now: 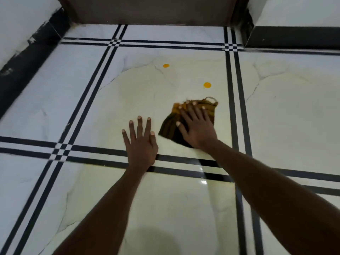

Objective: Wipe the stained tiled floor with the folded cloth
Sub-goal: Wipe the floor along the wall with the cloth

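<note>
- the right hand [196,127] lies flat on the cloth [173,129], fingers straight and spread, pressing it down onto the floor [147,85]; nothing is pinched or curled round.
- the cloth is a brown and mustard striped piece, folded into a rough fan shape, lying on the pale tile just to the 3 o'clock side of the left hand [141,142] and not touching it.
- a small loop [211,99] of the cloth's edge sticks out at its 1 o'clock corner, past the fingertips.
- the left hand rests palm down on the bare tile, fingers straight and slightly spread, its heel over the dark stripes [92,153] that run across the floor.
- two round orange spots sit on the same tile: the nearer spot [207,85] is at 12 o'clock from the cloth, close to it but apart; the farther spot [166,65] is at 11 o'clock, well apart.
- the tile around the hands looks yellowish cream, while the tiles towards 9 o'clock look whiter.
- a black skirting [27,70] runs along the wall at 9 to 10 o'clock, and another black skirting band [294,36] at 1 o'clock.
- a brown panel [152,10] stands at 12 o'clock, at the far edge of the floor.
</note>
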`<action>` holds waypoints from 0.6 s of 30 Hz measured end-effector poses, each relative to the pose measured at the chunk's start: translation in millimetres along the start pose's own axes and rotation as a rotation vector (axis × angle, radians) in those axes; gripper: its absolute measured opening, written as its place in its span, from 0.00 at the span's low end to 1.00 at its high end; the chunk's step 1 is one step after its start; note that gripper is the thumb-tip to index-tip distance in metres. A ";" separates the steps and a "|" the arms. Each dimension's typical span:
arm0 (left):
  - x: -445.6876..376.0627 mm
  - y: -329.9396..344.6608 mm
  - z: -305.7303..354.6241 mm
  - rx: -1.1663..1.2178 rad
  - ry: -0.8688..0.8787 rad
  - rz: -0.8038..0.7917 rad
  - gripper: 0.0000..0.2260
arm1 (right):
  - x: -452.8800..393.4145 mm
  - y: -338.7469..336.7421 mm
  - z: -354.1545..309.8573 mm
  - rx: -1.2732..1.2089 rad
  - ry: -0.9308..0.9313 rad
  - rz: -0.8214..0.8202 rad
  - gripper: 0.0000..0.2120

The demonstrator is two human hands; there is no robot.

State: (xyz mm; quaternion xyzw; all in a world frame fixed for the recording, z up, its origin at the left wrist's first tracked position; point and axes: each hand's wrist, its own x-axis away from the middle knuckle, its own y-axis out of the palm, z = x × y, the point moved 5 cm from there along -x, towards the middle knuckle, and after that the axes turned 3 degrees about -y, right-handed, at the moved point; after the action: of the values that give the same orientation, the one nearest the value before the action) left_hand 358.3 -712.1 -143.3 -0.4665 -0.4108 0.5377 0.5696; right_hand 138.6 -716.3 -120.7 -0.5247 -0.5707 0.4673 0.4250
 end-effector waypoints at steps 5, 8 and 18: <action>-0.3 -16.0 1.8 0.000 -0.032 -0.155 0.27 | 31.8 -5.6 -7.1 -0.025 -0.078 -0.102 0.31; -16.7 -13.1 -0.7 0.010 0.017 -0.140 0.26 | 23.8 -4.8 -9.3 -0.040 -0.027 -0.096 0.31; -77.7 -2.7 -5.6 -0.004 0.112 0.030 0.25 | -119.6 3.7 11.2 0.002 0.009 0.039 0.33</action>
State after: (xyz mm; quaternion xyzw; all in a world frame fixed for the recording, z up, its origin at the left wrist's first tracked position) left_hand 357.8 -789.9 -139.3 -0.5029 -0.3724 0.5186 0.5826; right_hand 138.9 -836.3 -126.0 -0.5371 -0.5581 0.4739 0.4189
